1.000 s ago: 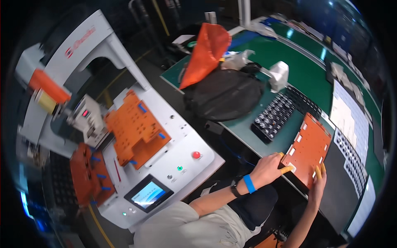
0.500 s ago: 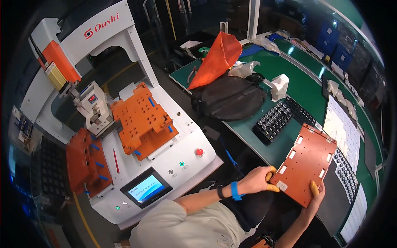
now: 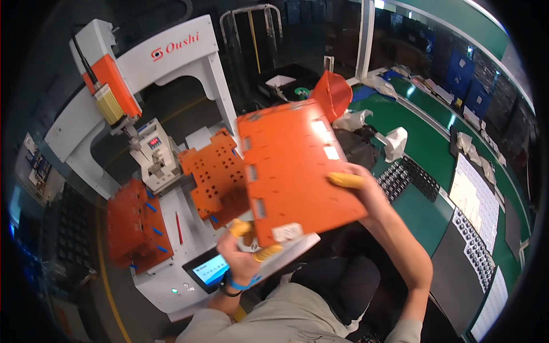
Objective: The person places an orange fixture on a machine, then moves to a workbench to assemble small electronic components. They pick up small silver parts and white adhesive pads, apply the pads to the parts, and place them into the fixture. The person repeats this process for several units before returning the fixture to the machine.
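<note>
A flat orange plate (image 3: 291,171) with slots along its edge and a pale label (image 3: 287,232) near one corner is raised in front of me, slightly blurred. My right hand (image 3: 360,183) grips its right side, the thumb in a yellow finger cot lying on the face and the other fingers hidden behind. At the lower left corner, beside the label, my left hand (image 3: 243,257) has yellow-covered fingertips on both sides of the corner. Behind the plate, partly covered by it, an orange perforated fixture (image 3: 214,174) rests on the white machine (image 3: 197,208).
Another orange fixture (image 3: 134,228) with blue pegs stands at the machine's left. A red pen (image 3: 179,228) and a lit screen (image 3: 210,270) are on its front. On the green bench (image 3: 420,220) at right lie black trays (image 3: 422,180), white sheets (image 3: 474,183) and a crumpled white wrapper (image 3: 394,143).
Both hands have carried the orange plate leftward from over the green bench to in front of the machine. It is now closer to me, and the view has shifted.
</note>
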